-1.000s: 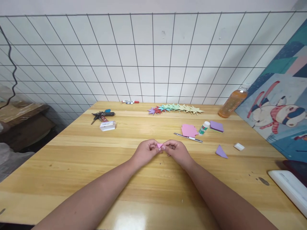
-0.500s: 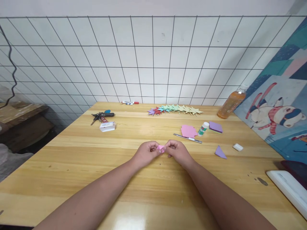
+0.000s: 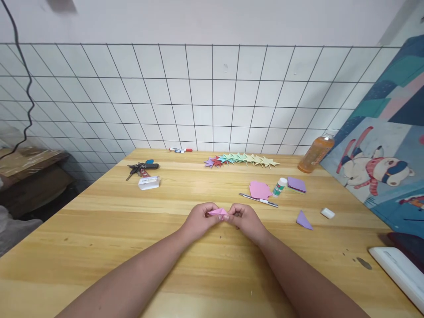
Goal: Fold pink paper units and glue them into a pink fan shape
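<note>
A small folded piece of pink paper is pinched between my two hands, above the middle of the wooden table. My left hand grips its left side with thumb and curled fingers. On the other side, my right hand has its thumb and fingertips closed on the right end. The fingers hide part of the folds. Beyond my right hand lie a stack of pink paper sheets and a craft knife. A folded purple paper triangle rests further right.
A glue stick, purple sheets and an eraser lie on the right. Several folded paper stars form a row at the back near a drink bottle. Keys, a small box and markers are left.
The pink paper has been turned in my fingers and now shows a wider, flatter folded shape. My head view has tilted up slightly, so the scene sits lower.
</note>
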Motion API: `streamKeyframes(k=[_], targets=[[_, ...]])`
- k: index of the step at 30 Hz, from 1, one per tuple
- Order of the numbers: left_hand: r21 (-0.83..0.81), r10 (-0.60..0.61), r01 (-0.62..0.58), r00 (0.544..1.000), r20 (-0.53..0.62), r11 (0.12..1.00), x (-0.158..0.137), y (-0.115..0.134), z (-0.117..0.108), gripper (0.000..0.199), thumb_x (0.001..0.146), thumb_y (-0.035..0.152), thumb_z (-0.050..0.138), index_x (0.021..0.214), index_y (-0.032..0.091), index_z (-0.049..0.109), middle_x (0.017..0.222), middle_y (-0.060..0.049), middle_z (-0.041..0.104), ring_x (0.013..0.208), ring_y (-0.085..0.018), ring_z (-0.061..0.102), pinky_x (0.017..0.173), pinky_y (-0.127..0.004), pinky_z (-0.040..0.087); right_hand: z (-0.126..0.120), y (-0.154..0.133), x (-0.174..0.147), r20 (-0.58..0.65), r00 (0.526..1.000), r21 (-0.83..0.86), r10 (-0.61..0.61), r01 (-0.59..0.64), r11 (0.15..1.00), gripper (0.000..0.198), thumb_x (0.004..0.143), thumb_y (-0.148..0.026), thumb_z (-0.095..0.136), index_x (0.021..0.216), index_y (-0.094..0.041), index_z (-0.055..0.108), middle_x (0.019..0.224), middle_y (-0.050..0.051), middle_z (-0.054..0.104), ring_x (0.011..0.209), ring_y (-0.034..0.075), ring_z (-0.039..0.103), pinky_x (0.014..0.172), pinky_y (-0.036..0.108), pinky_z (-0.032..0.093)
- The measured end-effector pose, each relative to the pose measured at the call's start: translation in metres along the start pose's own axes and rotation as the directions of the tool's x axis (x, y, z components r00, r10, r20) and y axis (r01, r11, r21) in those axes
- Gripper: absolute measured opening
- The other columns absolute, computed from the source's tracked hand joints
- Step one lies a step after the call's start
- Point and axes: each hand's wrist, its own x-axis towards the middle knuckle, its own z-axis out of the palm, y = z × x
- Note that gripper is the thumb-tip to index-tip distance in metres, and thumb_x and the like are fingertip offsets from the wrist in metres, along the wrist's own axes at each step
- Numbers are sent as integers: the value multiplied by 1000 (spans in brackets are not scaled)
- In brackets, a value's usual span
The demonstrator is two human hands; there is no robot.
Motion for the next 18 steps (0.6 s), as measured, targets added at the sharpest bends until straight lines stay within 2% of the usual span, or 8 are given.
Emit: streamKeyframes(k=[3, 5, 8, 11, 14, 18], targets=[[-14, -18, 18, 1000, 23, 1000, 1, -1, -1, 26, 68, 39, 58, 71, 12, 59, 61, 2, 51, 56, -10, 43, 52, -19, 30, 2, -1, -1, -10, 1000, -32, -21, 20, 999, 21, 68, -34, 61, 61, -17, 51, 50, -6, 44, 45, 7, 36, 44, 19, 29], [27, -14, 14, 999, 30, 1000, 2, -2, -1, 24, 68, 36, 57, 71, 12, 59, 61, 2, 51, 56, -10, 42, 52, -20, 30, 5, -1, -3, -42, 995, -117, -91, 85, 989, 12, 70, -28, 59, 72, -17, 55, 57, -5, 49, 49, 7, 41, 46, 19, 32], [85, 5, -8, 1000, 29, 996, 1, 0, -1, 17, 68, 30, 56, 68, 13, 58, 59, 3, 50, 55, -10, 41, 52, -19, 30, 9, -1, -5, -32, 978, -249, -205, 191, 949, 22, 69, -20, 58, 91, -20, 57, 72, -2, 57, 58, 9, 48, 52, 19, 37], [108, 15, -18, 1000, 24, 994, 0, 2, 0, 16, 68, 30, 55, 65, 14, 57, 57, 4, 49, 55, -10, 41, 51, -19, 29, 8, 0, -5, -40, 968, -319, -246, 221, 922, 22, 69, -18, 57, 91, -21, 60, 76, -1, 59, 63, 10, 51, 55, 20, 40], [79, 12, -14, 1000, 17, 997, 0, 3, 0, 20, 70, 34, 55, 69, 14, 58, 60, 3, 52, 56, -10, 44, 52, -19, 31, 5, 1, -3, -66, 965, -300, -255, 225, 927, 18, 73, -20, 53, 89, -20, 62, 78, 1, 62, 68, 12, 54, 61, 22, 42], [-42, -14, 14, 1000, 10, 999, 2, -2, -1, 17, 69, 30, 59, 73, 14, 57, 64, 2, 56, 59, -11, 49, 55, -20, 34, 3, 1, -2, -73, 969, -216, -236, 216, 952, 21, 79, -22, 47, 92, -20, 63, 83, 2, 64, 72, 13, 56, 67, 24, 44]])
